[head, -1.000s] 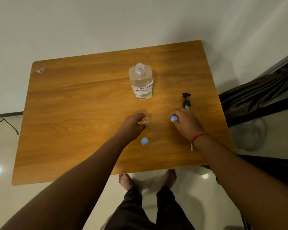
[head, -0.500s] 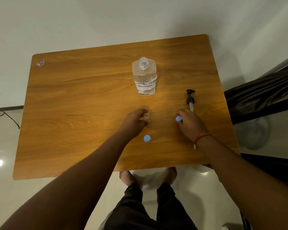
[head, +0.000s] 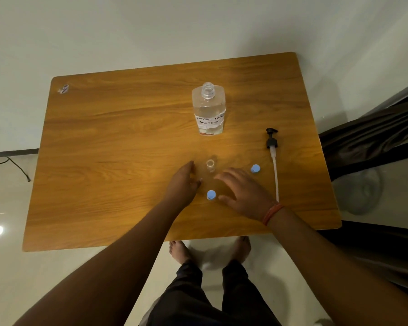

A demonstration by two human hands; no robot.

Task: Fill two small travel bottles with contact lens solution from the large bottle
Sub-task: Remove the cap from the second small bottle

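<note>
Both forearms reach over the near edge of the desk (head: 104, 161). Left hand (head: 183, 184) hovers palm inward, fingers loosely extended, holding nothing, just left of an uncapped vial (head: 210, 165). Right hand (head: 243, 192) is spread, fingers released, just right of that vial; red band (head: 272, 214) on the wrist.

Count: one big bottle (head: 209, 109), open-necked, upright toward the far edge, labelled; one clear vial visible, a second cannot be made out; two blue caps (head: 211, 194) (head: 255, 168); one pump (head: 272, 151) lying near the right edge.
</note>
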